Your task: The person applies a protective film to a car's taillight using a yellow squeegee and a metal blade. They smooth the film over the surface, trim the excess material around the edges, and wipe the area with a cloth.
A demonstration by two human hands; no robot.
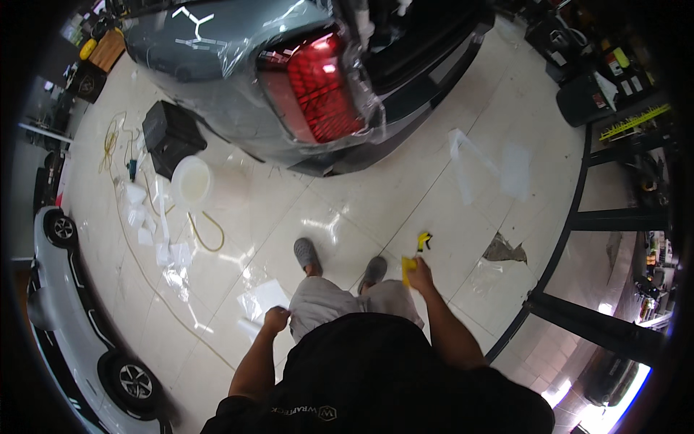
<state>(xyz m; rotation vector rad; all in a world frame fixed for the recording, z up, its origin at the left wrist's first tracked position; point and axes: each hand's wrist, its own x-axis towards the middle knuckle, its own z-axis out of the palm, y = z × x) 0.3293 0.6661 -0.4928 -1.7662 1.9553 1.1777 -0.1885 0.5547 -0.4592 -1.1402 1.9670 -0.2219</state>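
Note:
In front of me is the rear corner of a grey car (238, 101), its red tail light (318, 87) covered by loose clear film (374, 119) that hangs past the edge. My right hand (421, 276) is low at my right side, closed around a flat yellow piece (408, 269) that looks like a squeegee. Just beyond it shows a yellow and black spray trigger (424, 240); whether that hand also holds it, I cannot tell. At my left side hangs my left hand (276, 318), fingers curled, their contents hidden. White backing sheets (264, 298) lie beside it.
A white bucket (192, 184) and a black box (172, 134) stand left of the car. A yellowish hose (155, 289) runs over the tiled floor among film scraps (170, 253). A silver car (79, 318) is far left. A dark torn piece (504, 249) lies right.

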